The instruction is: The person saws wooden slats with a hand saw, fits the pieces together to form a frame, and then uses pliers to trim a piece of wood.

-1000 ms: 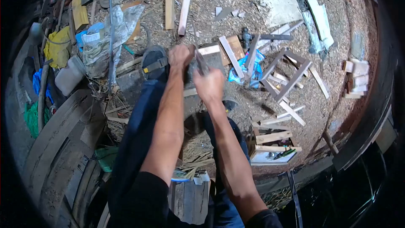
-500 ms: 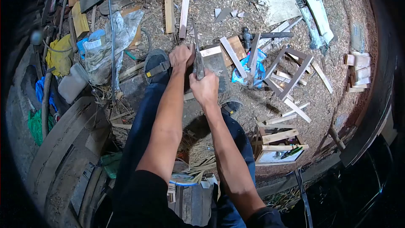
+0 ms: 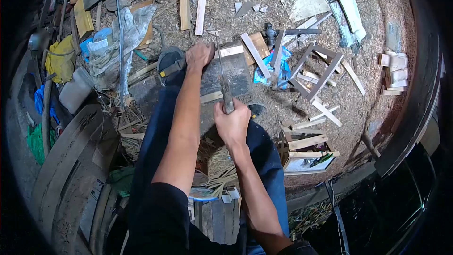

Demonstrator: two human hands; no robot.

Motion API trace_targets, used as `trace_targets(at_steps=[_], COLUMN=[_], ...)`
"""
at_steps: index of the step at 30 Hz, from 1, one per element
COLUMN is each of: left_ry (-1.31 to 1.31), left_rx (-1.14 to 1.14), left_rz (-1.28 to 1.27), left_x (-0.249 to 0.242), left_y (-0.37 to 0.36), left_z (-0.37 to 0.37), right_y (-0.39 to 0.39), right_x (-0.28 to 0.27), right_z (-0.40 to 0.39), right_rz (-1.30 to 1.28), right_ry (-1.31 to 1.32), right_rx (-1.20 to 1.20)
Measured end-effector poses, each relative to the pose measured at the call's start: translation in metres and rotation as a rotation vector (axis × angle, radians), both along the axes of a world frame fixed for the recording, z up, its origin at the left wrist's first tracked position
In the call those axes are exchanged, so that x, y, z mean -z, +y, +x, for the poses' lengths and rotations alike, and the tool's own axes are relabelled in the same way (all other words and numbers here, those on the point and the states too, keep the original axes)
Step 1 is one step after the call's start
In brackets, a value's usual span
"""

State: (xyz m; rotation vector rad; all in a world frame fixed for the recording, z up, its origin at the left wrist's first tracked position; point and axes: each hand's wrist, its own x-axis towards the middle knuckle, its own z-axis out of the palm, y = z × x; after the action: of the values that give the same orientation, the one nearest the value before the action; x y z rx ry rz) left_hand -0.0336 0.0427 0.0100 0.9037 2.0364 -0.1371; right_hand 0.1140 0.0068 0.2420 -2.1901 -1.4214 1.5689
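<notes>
My right hand (image 3: 233, 122) is wrapped round the handle of a hand saw (image 3: 223, 78), whose thin blade points away from me. Ahead and to the left, my left hand (image 3: 198, 55) is closed at the near end of a pale wood strip (image 3: 202, 4); what its fingers grip is hidden. The saw blade reaches up just right of that hand. Beneath both lies a dark, worn wooden block (image 3: 236, 73) with a pale strip at its far edge. A second, yellower strip (image 3: 184, 0) lies left of the pale one.
On the right are a hammer (image 3: 302, 31), a small wooden frame (image 3: 317, 72), blue plastic (image 3: 284, 68) and a wooden box (image 3: 309, 153) with green-handled pliers. Cloth (image 3: 104, 56), a yellow sack (image 3: 64, 61) and a metal rod (image 3: 121, 52) lie left. My sandalled feet flank the block.
My right hand has drawn back towards me with the saw, away from my left hand. The whole view has shifted slightly.
</notes>
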Motion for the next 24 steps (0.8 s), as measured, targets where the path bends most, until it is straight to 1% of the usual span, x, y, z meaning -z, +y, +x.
trace_targets(at_steps=[2, 3, 5, 6, 7, 8, 9, 10, 11, 12, 14, 15, 16, 18, 21, 24], left_ry=[-0.042, -0.008, 0.016, 0.011, 0.006, 0.002, 0.008, 0.018, -0.057, -0.068, -0.001, 0.018, 0.013, -0.009, -0.01, 0.015], left_rx=[0.014, 0.004, -0.009, -0.005, 0.0, 0.0, 0.004, 0.006, -0.014, -0.008, -0.02, -0.019, -0.023, 0.058, 0.033, 0.031], left_rz=[-0.022, -0.002, 0.016, -0.013, -0.035, -0.037, -0.01, 0.019, 0.005, -0.001, -0.008, 0.046, 0.036, 0.023, -0.007, -0.008], left_x=[0.002, -0.002, -0.009, -0.005, 0.003, 0.011, 0.029, 0.032, 0.034, 0.023, 0.005, 0.003, 0.001, 0.001, -0.003, -0.007], left_y=[0.0, 0.0, 0.001, -0.002, -0.002, -0.003, -0.012, -0.013, -0.017, -0.017, -0.006, -0.008, -0.009, -0.007, -0.005, -0.003], left_z=[0.001, 0.003, 0.008, 0.008, 0.006, 0.005, 0.004, 0.001, -0.001, 0.004, 0.006, 0.007, 0.006, 0.006, 0.006, 0.008], right_y=[0.007, 0.013, 0.012, 0.009, 0.011, 0.011, 0.007, 0.001, -0.016, -0.032, -0.012, -0.008, 0.003, 0.013, 0.017, 0.013], right_x=[-0.002, -0.006, -0.001, -0.001, -0.003, 0.002, 0.01, 0.019, 0.025, 0.037, 0.016, 0.016, 0.009, 0.015, 0.011, 0.016], right_z=[0.0, 0.0, 0.005, 0.007, 0.007, 0.005, -0.002, -0.009, -0.014, -0.015, -0.009, -0.001, 0.003, 0.015, 0.01, 0.008], right_rz=[-0.041, -0.076, -0.05, -0.033, -0.094, -0.096, -0.081, -0.062, -0.002, 0.08, 0.008, -0.018, -0.022, -0.022, -0.02, 0.026], right_ry=[-0.02, -0.052, -0.04, -0.02, -0.069, -0.073, -0.056, -0.036, -0.088, -0.122, -0.03, -0.018, -0.035, -0.054, -0.1, -0.094], right_rx=[-0.003, 0.003, -0.006, -0.014, -0.069, -0.07, -0.104, -0.139, -0.192, -0.247, -0.072, -0.046, -0.036, -0.074, -0.141, -0.134])
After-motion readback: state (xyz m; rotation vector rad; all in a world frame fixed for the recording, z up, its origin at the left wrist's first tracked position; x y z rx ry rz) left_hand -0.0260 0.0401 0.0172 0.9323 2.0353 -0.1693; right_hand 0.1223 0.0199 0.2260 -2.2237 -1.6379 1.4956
